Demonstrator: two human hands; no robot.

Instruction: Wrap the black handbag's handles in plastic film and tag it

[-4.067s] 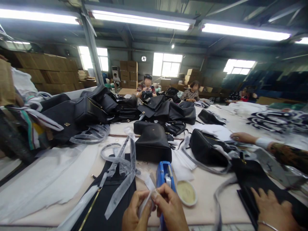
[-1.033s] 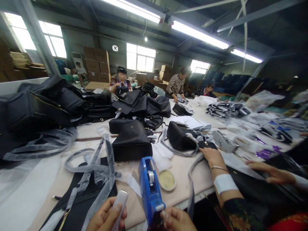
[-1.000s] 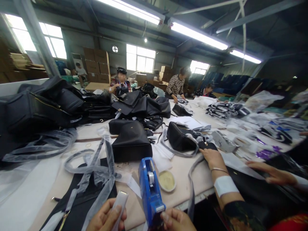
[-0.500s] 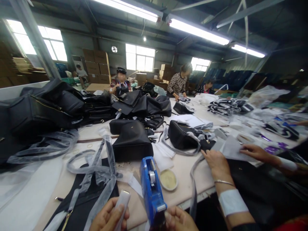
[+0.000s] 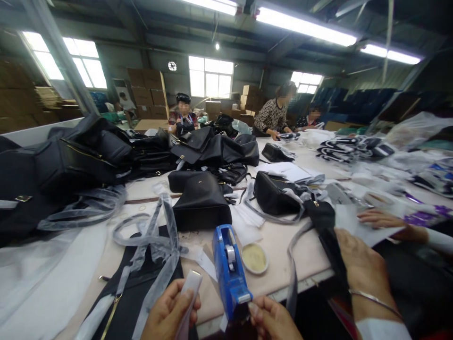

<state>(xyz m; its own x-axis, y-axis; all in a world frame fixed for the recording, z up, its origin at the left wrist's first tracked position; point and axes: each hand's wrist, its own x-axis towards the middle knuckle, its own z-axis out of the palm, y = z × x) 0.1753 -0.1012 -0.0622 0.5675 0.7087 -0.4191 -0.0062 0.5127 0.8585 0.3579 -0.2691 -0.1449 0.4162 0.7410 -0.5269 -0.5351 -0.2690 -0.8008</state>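
My left hand (image 5: 173, 309) is closed around a flat strap end (image 5: 191, 293) wrapped in whitish film, its tip pointing up. My right hand (image 5: 274, 321) pinches at the front cutting edge of a blue tape dispenser (image 5: 226, 269); whatever thin piece is between the fingertips is too small to make out. A roll of tape (image 5: 230, 257) sits inside the dispenser. Just right of it lies a round dish (image 5: 255, 258) with a yellowish inside. Left of my hands, a black bag piece (image 5: 138, 278) with a gold zipper and film-wrapped straps (image 5: 155, 236) lies on the table.
A black bag (image 5: 203, 200) stands behind the dispenser, and another bag (image 5: 276, 196) sits to its right. Black bags (image 5: 88, 156) are heaped at the left. A co-worker's hands (image 5: 366, 269) handle black material and a white sheet (image 5: 357, 226) at the right. Other people work across the table.
The view has shifted, so most things sit a little further right. The co-worker beside me has moved a hand nearer and lifted a black piece. My hands keep their places at the strap and dispenser.
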